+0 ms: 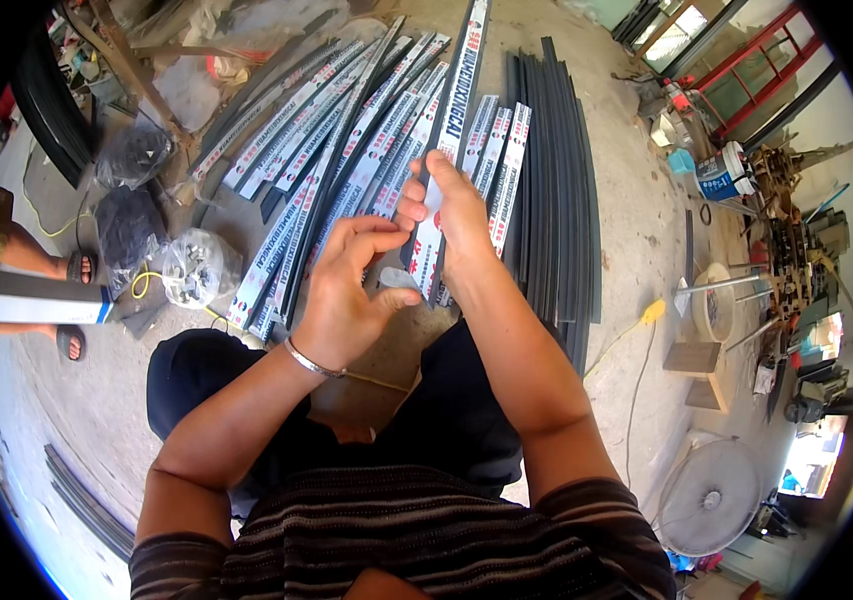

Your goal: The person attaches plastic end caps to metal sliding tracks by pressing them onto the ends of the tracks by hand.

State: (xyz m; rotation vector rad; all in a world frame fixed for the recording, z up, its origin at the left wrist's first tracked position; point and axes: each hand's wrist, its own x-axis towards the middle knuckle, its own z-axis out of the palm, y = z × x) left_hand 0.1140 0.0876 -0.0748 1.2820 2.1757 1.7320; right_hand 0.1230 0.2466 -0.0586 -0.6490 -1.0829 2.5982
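My right hand (452, 205) grips a long dark metal strip with a white printed film (459, 90), which reaches away from me toward the top of the view. My left hand (347, 285), with a metal bracelet on its wrist, is curled beside it, fingertips at the strip's near end, close to the right thumb. A small pale piece (399, 279) shows between the two hands; I cannot tell what it is. Under the hands lies a fan of similar film-covered strips (337, 150) on the concrete floor.
Bare dark strips (557, 180) lie to the right of the pile. A clear bag of small metal parts (197, 268) and dark bags sit to the left. Another person's sandalled feet (77, 268) are at far left. A white fan (712, 495), a bucket and clutter stand at right.
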